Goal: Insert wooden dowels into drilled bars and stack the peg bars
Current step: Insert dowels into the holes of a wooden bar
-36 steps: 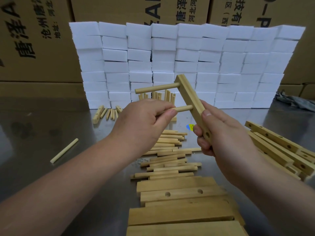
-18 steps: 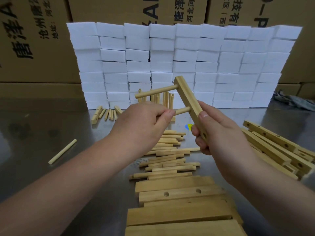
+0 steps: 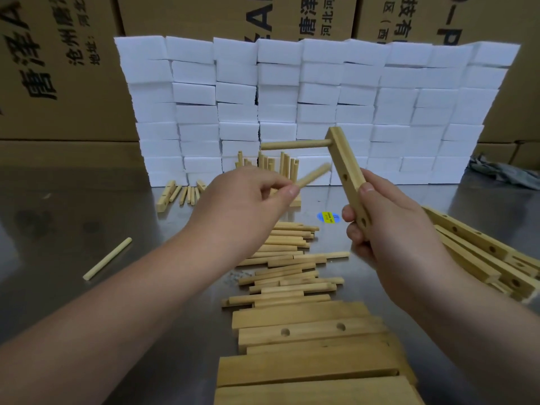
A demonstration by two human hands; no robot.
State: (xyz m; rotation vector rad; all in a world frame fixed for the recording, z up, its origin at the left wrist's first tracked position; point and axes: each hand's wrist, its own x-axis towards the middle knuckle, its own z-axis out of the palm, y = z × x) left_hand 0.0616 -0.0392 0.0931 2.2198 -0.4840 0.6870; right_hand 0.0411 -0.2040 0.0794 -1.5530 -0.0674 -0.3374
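Above loose dowels (image 3: 287, 260), before foam blocks (image 3: 321, 92): left grip (image 3: 242, 206) around dowel (image 3: 314, 174), right grip (image 3: 390, 232) around bar (image 3: 346, 162).

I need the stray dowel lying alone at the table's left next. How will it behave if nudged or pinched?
The lone dowel looks round and lies on a shiny metal table, so a sideways nudge will probably roll it. It seems stiff, slim wood, likely light; a pinch should lift it unbent.

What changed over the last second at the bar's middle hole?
The left hand, still pinching the second dowel, drew it back leftward off the middle hole, which now shows empty; the dowel is tilted and blurred. Unchanged: the right hand grips the bar by its lower end, and the top dowel stays seated.
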